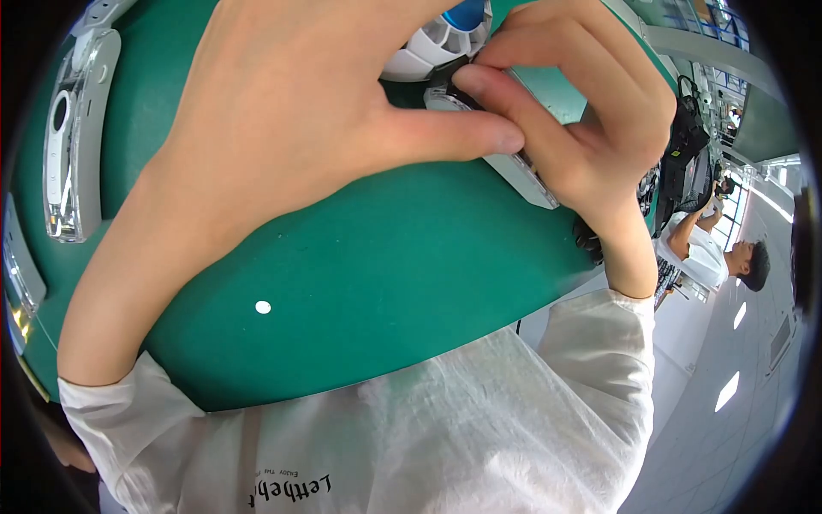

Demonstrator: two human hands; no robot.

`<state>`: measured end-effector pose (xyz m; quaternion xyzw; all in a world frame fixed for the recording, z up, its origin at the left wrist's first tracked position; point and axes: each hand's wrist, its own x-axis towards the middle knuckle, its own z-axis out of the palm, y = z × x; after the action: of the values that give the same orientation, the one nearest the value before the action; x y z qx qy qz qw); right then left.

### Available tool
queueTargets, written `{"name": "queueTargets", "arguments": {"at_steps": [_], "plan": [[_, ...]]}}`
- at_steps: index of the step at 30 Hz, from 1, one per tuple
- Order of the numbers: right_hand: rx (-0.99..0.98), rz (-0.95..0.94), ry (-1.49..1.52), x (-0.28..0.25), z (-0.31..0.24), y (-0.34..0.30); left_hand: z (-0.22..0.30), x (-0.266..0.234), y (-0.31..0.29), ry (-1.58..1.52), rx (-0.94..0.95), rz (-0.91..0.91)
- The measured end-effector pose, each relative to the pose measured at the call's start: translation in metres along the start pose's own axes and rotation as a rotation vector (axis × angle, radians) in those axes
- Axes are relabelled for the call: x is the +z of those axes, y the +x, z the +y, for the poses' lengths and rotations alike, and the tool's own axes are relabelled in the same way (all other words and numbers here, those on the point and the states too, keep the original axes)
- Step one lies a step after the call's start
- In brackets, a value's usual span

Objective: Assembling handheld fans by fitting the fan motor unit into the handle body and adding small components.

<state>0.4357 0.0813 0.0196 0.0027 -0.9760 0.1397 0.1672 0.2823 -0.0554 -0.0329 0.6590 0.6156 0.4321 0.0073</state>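
Note:
A white and clear plastic device (533,182) lies slanted on the green table, with a round, finned white head (445,43) that has a blue centre. From the left, my left hand (317,94) reaches over it. Its thumb presses along the body, while its other fingers run past the top edge of the picture and seem to hold the head. My right hand (591,111) is closed, thumb and forefinger pinching at a small black part (447,70) where head and body meet. The fingers hide much of this joint.
A similar white and clear device (79,137) lies on the green table (368,283) at the left, with another clear piece (24,257) beyond it. A small white disc (263,307) lies near the front edge. Black equipment (685,163) and a person (706,253) are at the right.

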Motion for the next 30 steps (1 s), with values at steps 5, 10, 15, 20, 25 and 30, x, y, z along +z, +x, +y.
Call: {"name": "queueTargets", "arguments": {"at_steps": [5, 10, 15, 20, 25, 30], "plan": [[0.381, -0.138, 0.345, -0.009, 0.014, 0.009, 0.009, -0.011, 0.005, -0.001, -0.093, -0.101], [0.547, -0.069, 0.686, -0.004, 0.010, 0.013, 0.012, -0.001, 0.003, 0.051, -0.210, -0.115], [-0.100, -0.070, 0.321, 0.034, 0.013, 0.016, 0.011, 0.001, -0.012, 0.083, -0.199, -0.097], [-0.408, -0.074, 0.536, 0.026, 0.035, 0.030, 0.011, -0.005, -0.009, -0.037, -0.329, -0.092], [-0.006, -0.331, 0.322, 0.014, 0.024, 0.022, 0.001, 0.033, -0.029, 0.153, -0.064, 0.098], [-0.038, -0.073, 0.348, 0.039, 0.041, 0.012, -0.016, 0.039, -0.017, 0.132, -0.044, 0.158]]}}
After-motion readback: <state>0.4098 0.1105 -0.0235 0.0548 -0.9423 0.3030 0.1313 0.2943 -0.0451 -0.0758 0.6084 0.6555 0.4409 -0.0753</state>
